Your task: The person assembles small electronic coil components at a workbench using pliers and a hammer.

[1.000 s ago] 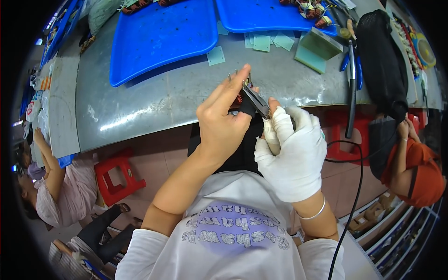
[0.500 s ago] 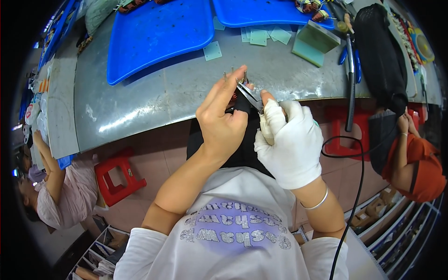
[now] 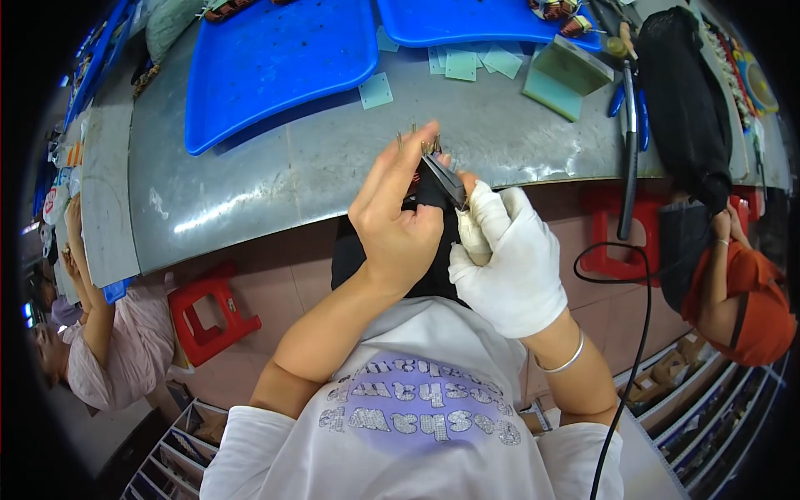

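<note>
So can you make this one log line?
left hand: holds copper-wound part | right hand: white-gloved, grips pliers | pliers: tips by pins | blue tray: on bench

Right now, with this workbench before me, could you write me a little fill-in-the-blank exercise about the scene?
The person's white-gloved hand, the ____ one, grips grey metal pliers.
The two shallow plastic trays on the grey metal bench are coloured ____.
The low plastic stool at the person's left is coloured ____.
Missing words: right; blue; red.
</note>
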`<action>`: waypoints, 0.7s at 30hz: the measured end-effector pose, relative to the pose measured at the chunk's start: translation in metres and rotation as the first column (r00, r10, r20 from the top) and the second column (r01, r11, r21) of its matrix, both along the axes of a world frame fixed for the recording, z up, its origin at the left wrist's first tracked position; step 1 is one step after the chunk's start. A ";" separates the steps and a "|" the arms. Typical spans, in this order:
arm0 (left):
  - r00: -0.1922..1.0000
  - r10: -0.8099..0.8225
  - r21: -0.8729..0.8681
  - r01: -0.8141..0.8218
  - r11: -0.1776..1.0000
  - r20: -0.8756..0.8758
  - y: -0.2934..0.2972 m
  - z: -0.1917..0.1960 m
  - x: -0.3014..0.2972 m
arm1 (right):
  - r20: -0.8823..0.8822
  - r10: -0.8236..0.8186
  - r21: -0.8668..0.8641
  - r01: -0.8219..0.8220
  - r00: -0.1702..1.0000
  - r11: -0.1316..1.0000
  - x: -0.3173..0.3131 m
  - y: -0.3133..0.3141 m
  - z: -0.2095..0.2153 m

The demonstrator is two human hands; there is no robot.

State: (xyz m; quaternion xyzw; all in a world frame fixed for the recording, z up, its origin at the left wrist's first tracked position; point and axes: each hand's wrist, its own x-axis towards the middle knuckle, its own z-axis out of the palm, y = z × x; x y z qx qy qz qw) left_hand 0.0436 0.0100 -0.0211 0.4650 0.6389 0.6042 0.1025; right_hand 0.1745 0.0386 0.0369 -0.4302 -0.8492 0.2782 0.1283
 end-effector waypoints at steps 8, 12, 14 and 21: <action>0.978 -0.114 -0.054 0.125 0.991 0.175 -0.004 -0.001 -0.008 | 0.094 0.081 0.200 -0.099 0.992 0.975 0.003 0.014 0.013; 0.963 -0.167 -0.048 0.181 0.982 0.210 -0.005 0.005 -0.012 | 0.103 0.098 0.191 -0.116 0.990 0.975 0.004 0.018 0.014; 0.945 -0.180 -0.070 0.206 0.976 0.272 -0.006 0.006 -0.013 | 0.098 0.110 0.173 -0.126 0.989 0.977 0.003 0.020 0.015; 0.933 -0.207 -0.047 0.231 0.972 0.293 -0.005 0.004 -0.015 | 0.070 0.119 0.021 -0.121 0.990 0.992 0.004 0.023 0.015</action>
